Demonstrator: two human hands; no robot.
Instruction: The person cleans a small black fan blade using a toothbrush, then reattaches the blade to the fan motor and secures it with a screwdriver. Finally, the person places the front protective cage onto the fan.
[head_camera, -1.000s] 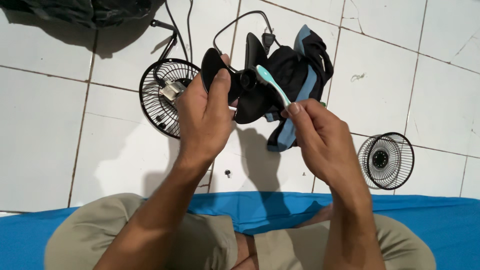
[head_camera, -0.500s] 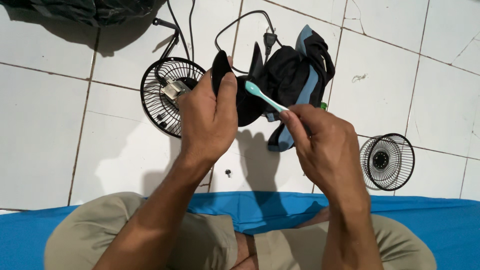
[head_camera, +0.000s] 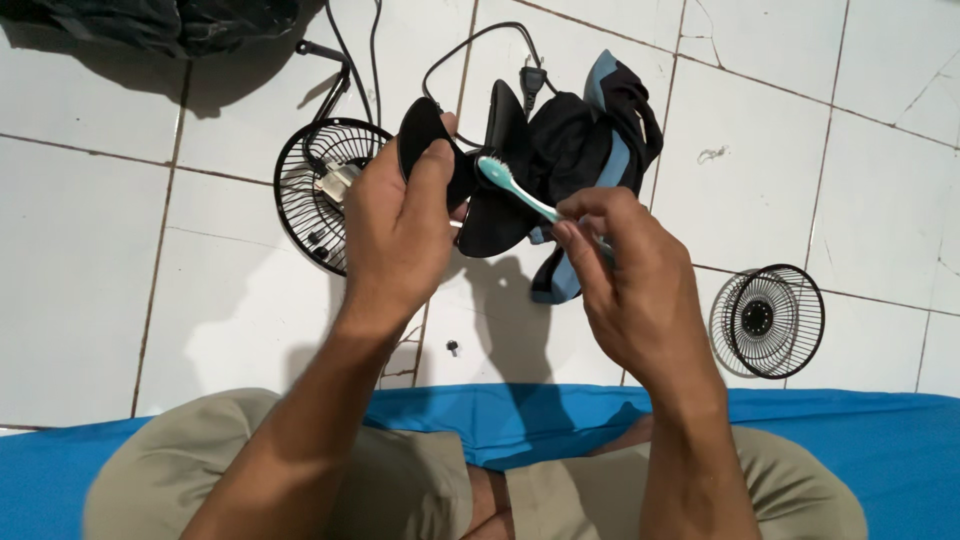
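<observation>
A floor of white tiles (head_camera: 90, 250) with dark grout lines is seen from above, and a blue mat (head_camera: 560, 425) is spread along its near edge under the seated person's khaki-clad legs. The left hand (head_camera: 395, 235) is raised over the floor and closed around a black fan blade (head_camera: 480, 185), with the thumb pressed along one vane and the fingers wrapped behind it; the blade is held upright, just beyond the fingertips of that hand. The right hand (head_camera: 625, 280) is curled shut on the handle of a teal toothbrush (head_camera: 512, 187), which is pinched between thumb and forefinger, and the bristled head is laid against the hub of the blade, between the two hands. On the floor to the left of and beyond the left hand, a black wire fan guard with the motor (head_camera: 325, 190) is lying, partly hidden by the wrist, and a black power cord (head_camera: 470, 45) is looped away from it toward the top. Behind the blade, past both hands, a black and blue cloth (head_camera: 600, 130) is bunched. Well to the right of the right hand a second, smaller black grille (head_camera: 768, 320) is resting on the tiles. Below the left wrist, a small screw (head_camera: 452, 348) is lying on the floor.
</observation>
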